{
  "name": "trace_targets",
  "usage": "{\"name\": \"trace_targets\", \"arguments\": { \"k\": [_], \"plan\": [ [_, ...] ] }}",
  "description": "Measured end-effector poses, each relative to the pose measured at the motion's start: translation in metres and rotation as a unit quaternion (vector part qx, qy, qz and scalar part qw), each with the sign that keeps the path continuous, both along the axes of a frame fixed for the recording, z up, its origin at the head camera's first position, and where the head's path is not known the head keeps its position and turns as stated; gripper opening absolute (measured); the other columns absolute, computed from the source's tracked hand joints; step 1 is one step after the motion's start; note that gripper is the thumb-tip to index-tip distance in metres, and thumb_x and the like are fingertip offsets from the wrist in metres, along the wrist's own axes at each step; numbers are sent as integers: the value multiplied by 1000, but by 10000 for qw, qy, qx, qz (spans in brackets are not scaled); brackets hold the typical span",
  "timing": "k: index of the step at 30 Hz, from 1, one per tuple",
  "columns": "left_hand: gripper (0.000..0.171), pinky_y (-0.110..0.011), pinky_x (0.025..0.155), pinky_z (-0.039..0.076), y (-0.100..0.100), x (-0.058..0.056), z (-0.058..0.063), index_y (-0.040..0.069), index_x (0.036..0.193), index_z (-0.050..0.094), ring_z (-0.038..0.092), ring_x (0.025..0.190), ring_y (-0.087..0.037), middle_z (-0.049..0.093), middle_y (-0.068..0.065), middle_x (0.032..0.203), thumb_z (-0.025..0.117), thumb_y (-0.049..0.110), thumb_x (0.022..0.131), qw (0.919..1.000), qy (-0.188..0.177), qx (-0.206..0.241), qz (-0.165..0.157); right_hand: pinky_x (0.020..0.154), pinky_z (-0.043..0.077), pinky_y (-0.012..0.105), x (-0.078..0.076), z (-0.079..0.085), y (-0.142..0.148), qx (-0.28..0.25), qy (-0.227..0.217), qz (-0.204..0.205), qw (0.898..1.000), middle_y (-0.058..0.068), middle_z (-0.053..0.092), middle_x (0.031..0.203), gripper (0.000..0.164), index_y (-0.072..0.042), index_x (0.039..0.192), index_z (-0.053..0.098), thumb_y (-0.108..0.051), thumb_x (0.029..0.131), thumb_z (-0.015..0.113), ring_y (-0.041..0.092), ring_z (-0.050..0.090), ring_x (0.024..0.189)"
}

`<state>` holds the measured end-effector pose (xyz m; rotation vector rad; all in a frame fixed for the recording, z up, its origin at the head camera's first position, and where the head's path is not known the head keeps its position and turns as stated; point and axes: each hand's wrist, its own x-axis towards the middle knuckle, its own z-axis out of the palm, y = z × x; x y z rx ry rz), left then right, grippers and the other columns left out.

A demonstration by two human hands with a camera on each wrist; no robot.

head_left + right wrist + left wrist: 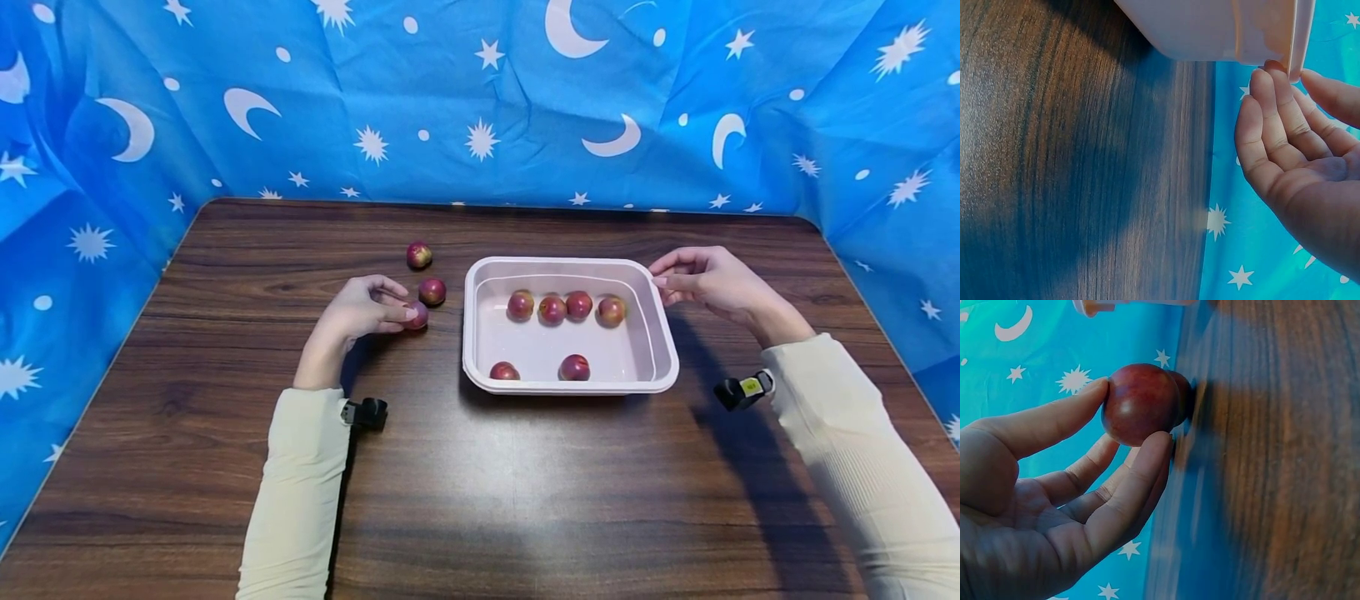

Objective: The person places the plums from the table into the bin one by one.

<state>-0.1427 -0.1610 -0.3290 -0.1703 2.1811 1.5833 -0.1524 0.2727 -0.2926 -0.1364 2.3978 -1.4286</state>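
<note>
My left hand [363, 310] pinches a round red plum-like fruit [1140, 405] between thumb and fingertips, left of the white plastic tub [570, 387]. Just behind that fruit lies a second one [432, 292] on the table, and a third, redder and yellow-tinged fruit [418, 255] sits farther back. At the tub's far right corner my right hand [708, 279] holds the rim between thumb and fingers; the right wrist view shows the rim [1300, 44] in that pinch. Inside the tub, several similar fruits rest, a row toward the back including one fruit [611, 311], and two near the front wall.
The dark wood-grain table [480, 492] extends around the tub. A blue cloth [450, 100] with white moons and stars hangs behind and along both sides. A small black wrist camera [365, 413] is on the left sleeve, another camera [742, 390] on the right.
</note>
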Motion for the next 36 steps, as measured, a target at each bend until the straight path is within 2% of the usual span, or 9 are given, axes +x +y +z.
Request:
{"name": "trace_targets", "arguments": {
  "k": [4,5,7,11,19,29,36],
  "plan": [
    [42,-36,80,51,-2,0,3,-6,119,46,60,86,-23,51,-19,105,65,5,84,10000,41,-42,24,49,48,24,-1,1,1,64,0,11,10000,2,66,81,22,5,108,56,-9,91,56,25,63,70],
    [42,-36,81,51,-2,0,4,-6,120,45,60,85,-22,51,-19,106,65,6,84,10000,49,-47,29,49,48,24,-1,1,1,59,-3,12,10000,2,66,81,22,5,107,56,-9,91,56,25,62,70],
    [43,-37,82,51,-3,-1,5,-7,120,45,61,84,-21,51,-20,106,65,6,84,10000,67,-34,41,51,49,24,-1,1,1,26,-21,10,10000,2,66,81,21,5,107,56,-8,91,56,25,63,70],
    [44,-37,82,50,-3,-1,8,-7,120,44,61,82,-20,50,-20,106,65,7,84,9999,85,-11,55,63,54,30,-1,0,1,-48,-32,25,10000,3,66,82,21,6,107,56,-7,91,56,25,62,71],
    [45,-40,84,49,-2,0,16,-7,120,44,62,79,-17,52,-19,104,66,6,84,9997,179,58,136,68,55,33,0,-2,0,-168,-66,-4,9998,3,65,84,22,7,107,55,-6,90,57,21,63,71],
    [44,-40,86,48,2,-2,36,-7,120,44,60,83,-18,49,-18,107,66,5,83,9990,417,32,158,69,54,34,0,-2,-1,-395,-159,-37,9991,4,64,86,20,7,106,56,-6,90,57,17,62,71],
    [42,-38,83,50,8,-6,47,-3,118,48,60,83,-22,52,-17,108,67,11,83,9980,580,-179,176,68,55,33,0,-1,0,-182,-87,-10,9998,3,65,84,22,8,107,55,-7,90,57,22,62,72]
  ]
}}
